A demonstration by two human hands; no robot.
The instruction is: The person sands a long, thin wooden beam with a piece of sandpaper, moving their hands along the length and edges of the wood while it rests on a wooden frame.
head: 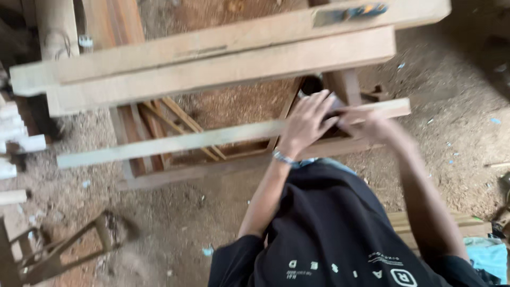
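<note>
Both hands close their grip on a long pale wooden strip: the left hand lies over it with fingers curled around its top, and the right hand pinches it just beside, the two almost touching; blur hides the fingertips. Its long axis runs nearly level across the middle of the frame, rising slightly from the left edge to the right of centre. Above it, two thick beams lie side by side at much the same slant. Below stands a wooden frame on the sawdust-covered floor. A bracelet circles the left wrist.
</note>
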